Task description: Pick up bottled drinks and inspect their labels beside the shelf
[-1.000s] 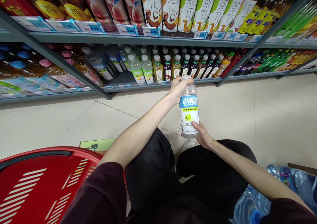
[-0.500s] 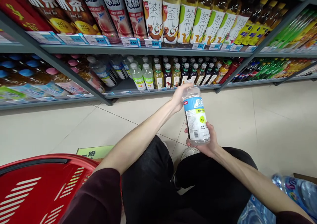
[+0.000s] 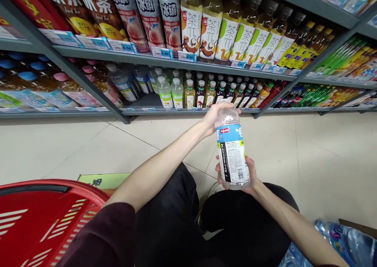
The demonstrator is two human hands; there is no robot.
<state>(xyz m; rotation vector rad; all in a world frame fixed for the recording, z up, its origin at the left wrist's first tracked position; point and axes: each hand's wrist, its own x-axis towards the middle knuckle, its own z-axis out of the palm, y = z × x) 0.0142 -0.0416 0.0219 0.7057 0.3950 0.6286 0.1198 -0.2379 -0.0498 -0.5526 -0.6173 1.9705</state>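
Note:
Between my two hands is a large clear drink bottle [image 3: 232,157] with a blue, white and black label reading "ELECTROLYTE". My left hand [image 3: 212,116] is closed round its cap end, which the fingers hide. Low on the bottle, my right hand [image 3: 251,176] wraps round the base, fingertips showing at the left side. The bottle is tilted, cap pointing toward the shelf, with its small print and barcode facing me. Similar blue-labelled bottles [image 3: 125,84] stand on the bottom shelf beyond, left of two green-labelled bottles [image 3: 165,94].
A red shopping basket [image 3: 32,227] is at my left, beside a yellow-green floor sign [image 3: 106,179]. Packs of bottled water [image 3: 350,239] lie at my right. In front, the grey shelf rack [image 3: 141,57] holds rows of tea bottles [image 3: 191,27] and small juice bottles [image 3: 210,94]. Tiled floor lies between.
The bottle has been turned about its length, bringing the black strip and small print round to face me. It sits slightly lower in view. Both hands keep hold of it.

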